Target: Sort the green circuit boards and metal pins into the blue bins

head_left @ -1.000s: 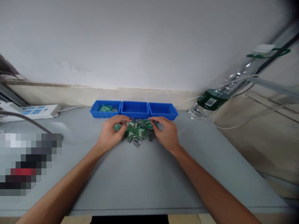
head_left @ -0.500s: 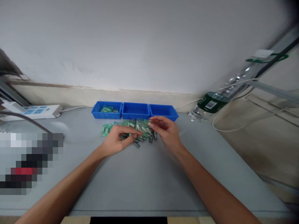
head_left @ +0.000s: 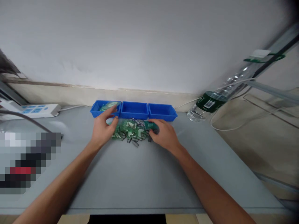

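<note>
My left hand [head_left: 104, 127] is at the front of the left blue bin [head_left: 93, 114], thumb and fingers apart. Beyond its fingertips, a blurred green packet [head_left: 109, 105] shows in that bin. My right hand [head_left: 164, 133] curls at the right end of the pile, with a green packet [head_left: 150, 125] between its thumb and fingers. Between the hands lies a pile of clear green packets [head_left: 129, 127] with pale pieces inside. Small dark metallic cylinders [head_left: 135, 143] lie loose among them and at the pile's front edge.
A middle blue bin [head_left: 135, 116] and a right blue bin [head_left: 162, 117] continue the row near the wall. A large plastic bottle [head_left: 210, 101] leans at the right. On the left are a white power strip [head_left: 39, 110], a cable [head_left: 28, 116] and a pixelated area.
My left hand has moved left from the pile to the left bin, its fingers spreading. A packet now shows higher in that bin. My right hand has closed around a green packet at the pile.
</note>
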### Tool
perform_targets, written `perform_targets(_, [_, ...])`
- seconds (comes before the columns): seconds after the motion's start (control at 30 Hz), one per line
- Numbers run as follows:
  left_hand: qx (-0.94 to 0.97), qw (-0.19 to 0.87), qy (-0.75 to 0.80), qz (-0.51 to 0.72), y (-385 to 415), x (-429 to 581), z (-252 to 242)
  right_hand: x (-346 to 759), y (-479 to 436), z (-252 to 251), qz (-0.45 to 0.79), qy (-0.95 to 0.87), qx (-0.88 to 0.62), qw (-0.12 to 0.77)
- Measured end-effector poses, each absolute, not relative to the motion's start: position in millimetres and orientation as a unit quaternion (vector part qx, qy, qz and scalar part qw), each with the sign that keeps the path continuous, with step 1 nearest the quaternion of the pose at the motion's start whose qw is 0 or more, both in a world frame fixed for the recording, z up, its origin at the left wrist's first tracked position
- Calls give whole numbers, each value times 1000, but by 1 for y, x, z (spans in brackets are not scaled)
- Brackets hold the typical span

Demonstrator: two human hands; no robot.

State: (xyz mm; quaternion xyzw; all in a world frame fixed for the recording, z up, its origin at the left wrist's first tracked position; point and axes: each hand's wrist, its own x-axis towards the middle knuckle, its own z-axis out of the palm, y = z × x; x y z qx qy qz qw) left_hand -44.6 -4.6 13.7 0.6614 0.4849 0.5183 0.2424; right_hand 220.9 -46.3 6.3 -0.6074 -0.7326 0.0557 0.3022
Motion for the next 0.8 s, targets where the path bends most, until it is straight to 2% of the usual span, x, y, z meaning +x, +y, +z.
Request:
perform_targets(0.2, [670, 270, 496, 483, 1, -47, 11, 217, -45, 2, 72, -741, -625, 235])
perform_targets(0.4, [730, 200, 455, 469, -10, -38, 19, 221, -42, -2, 33, -740, -633, 224])
perform_targets(0.47, [752, 197, 438, 452, -13, -36, 19, 223, -41, -3, 32, -731, -629, 264])
perform_targets(0.57, [774, 200, 426, 423, -16, -34, 19, 223, -39, -3, 76, -699, -599, 383])
perform_targets(0.7, [791, 226, 405, 399, -21, -31, 24, 221, -37, -1, 261, -611, -532, 525])
perform_targets(0.8, [797, 293, 361, 386, -26, -30, 30, 217, -36, 3, 388, -556, -481, 555])
